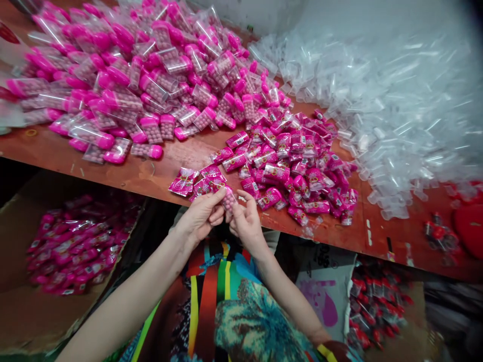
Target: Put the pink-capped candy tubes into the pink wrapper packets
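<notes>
My left hand (pixel 202 213) and my right hand (pixel 245 218) meet at the table's front edge. Both pinch one small clear container (pixel 229 199) of pink balls, held between the fingertips. Just behind it, several flat pink wrappers (pixel 183 182) lie on the table. To the right rises a heap of pink wrapped packets (pixel 277 173). A big pile of clear containers with pink caps and pink balls (pixel 151 85) spreads across the back left.
Empty clear containers (pixel 396 110) are heaped at the right on the reddish table (pixel 181 153). Below the edge, a cardboard box (pixel 22 311) at left holds pink packets; red-capped containers (pixel 373 306) fill another at right. A red round object (pixel 470 226) sits far right.
</notes>
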Motion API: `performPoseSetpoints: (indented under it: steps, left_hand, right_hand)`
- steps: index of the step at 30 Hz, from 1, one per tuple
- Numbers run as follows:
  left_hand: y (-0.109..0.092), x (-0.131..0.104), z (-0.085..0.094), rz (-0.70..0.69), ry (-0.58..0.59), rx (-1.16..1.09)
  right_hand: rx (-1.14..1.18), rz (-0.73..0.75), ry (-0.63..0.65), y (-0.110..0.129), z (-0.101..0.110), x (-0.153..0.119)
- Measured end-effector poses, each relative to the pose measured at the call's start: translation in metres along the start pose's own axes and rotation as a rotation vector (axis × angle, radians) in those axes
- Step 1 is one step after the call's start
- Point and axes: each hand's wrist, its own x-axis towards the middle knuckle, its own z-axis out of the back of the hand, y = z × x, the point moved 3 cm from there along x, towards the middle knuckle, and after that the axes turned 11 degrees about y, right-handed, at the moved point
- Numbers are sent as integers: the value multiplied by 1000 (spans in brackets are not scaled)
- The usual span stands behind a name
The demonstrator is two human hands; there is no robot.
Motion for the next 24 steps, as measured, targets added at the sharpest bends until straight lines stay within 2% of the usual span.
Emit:
performPoseSetpoints:
  steps: [3, 5, 7, 9, 16, 21, 24]
  left_hand:
    - [5, 0, 3, -4, -40, -37]
    - [7, 0, 3, -14, -67, -67]
    - [8, 0, 2, -32, -77, -85]
    - [7, -1, 2, -53, -75, -79]
    - [12, -9, -4, 29, 36, 75]
    - [15, -12, -6, 51, 38, 167]
    - [12, -13, -6, 18, -9, 214]
  right_hand:
    - [-318, 114, -92, 5, 0, -4]
    - [-475, 150, -95, 7, -1, -6]
    - [-535, 162, -71, 8, -1, -7]
    - [-486, 156, -49, 8, -2, -7]
    - [61, -18, 6, -2, 1, 0]
    - [168, -24, 47, -3, 7, 3]
    - [185, -11, 61, -6, 9, 3]
